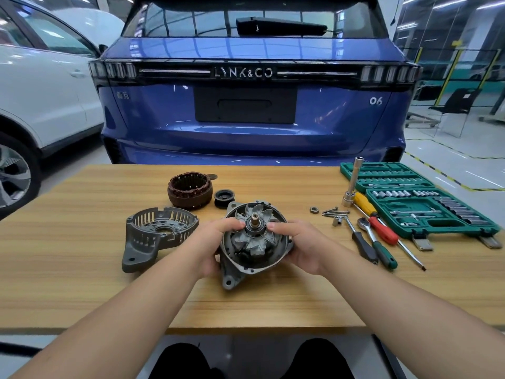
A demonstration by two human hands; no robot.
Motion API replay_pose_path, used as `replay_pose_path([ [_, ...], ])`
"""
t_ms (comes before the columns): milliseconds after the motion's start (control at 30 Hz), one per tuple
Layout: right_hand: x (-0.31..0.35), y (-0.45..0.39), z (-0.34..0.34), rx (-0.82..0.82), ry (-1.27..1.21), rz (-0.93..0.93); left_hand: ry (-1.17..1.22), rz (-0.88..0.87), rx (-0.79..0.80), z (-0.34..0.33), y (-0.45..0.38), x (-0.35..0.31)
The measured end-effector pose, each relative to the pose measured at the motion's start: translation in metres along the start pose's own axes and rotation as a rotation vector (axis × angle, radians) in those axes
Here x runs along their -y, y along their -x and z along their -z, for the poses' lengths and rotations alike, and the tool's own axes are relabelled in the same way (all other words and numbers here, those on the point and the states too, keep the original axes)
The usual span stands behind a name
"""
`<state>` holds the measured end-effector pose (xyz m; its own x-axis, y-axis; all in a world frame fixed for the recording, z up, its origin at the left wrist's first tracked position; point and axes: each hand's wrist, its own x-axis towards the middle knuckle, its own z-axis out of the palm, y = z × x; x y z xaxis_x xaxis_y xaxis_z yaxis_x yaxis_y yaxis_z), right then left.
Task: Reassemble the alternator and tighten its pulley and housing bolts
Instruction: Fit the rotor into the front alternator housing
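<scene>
You had the alternator half (pixel 255 242) right in front of you at the middle of the counter (pixel 82 269), tilted up toward you, its grey housing open so the rotor's claw-shaped poles and fan blades showed, with the brassy shaft stub and a dark bearing ring at the centre. A mounting ear with a hole stuck out at its lower left. Your left hand (pixel 216 242) wrapped the housing's left rim, fingertips curled in toward the shaft; your right hand (pixel 297 244) clasped the right rim the same way, so each grip was closed around the housing.

Just left of it lay the other end housing (pixel 155 236), dark grey and slotted, open side up. Behind, the brown stator winding ring (pixel 190 190) stood on the counter, and beside that the black pulley (pixel 224 198).

To your right sat a loose nut (pixel 314 210), a small cluster of long bolts (pixel 334 212), a ratchet (pixel 377 242) with a green handle, a red-handled screwdriver (pixel 382 232) and a yellow-handled one (pixel 364 203). Farther right lay the open green socket case (pixel 426 203). Beyond the counter stood a blue car (pixel 246 119).
</scene>
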<state>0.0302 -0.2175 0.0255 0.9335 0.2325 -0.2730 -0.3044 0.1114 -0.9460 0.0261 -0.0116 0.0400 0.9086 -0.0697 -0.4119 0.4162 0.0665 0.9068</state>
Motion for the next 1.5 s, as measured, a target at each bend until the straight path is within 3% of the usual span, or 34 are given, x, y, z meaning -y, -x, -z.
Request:
replay_pose_path([
  [400,-0.018,0.001,-0.010,-0.106,-0.010,0.054,-0.104,-0.046,-0.021,0.002,-0.007,0.003],
  [667,-0.006,-0.013,-0.008,-0.123,-0.001,-0.040,-0.161,-0.025,-0.022,0.002,0.001,0.013],
  [800,0.010,-0.029,-0.008,-0.016,0.033,-0.109,-0.316,0.004,-0.044,0.009,0.008,0.017],
  [967,0.034,-0.047,-0.006,0.100,0.324,-0.162,-0.557,0.092,0.024,0.037,0.018,0.008],
  [1067,0.048,-0.052,-0.015,0.196,0.478,-0.175,-0.503,-0.023,-0.061,0.048,0.014,0.003],
  [1167,0.057,-0.054,-0.021,0.281,0.521,-0.191,-0.391,-0.122,-0.001,0.048,0.011,0.000],
  [1500,0.018,-0.020,-0.005,0.241,0.364,-0.034,-0.408,-0.090,0.165,0.041,-0.001,0.001],
])
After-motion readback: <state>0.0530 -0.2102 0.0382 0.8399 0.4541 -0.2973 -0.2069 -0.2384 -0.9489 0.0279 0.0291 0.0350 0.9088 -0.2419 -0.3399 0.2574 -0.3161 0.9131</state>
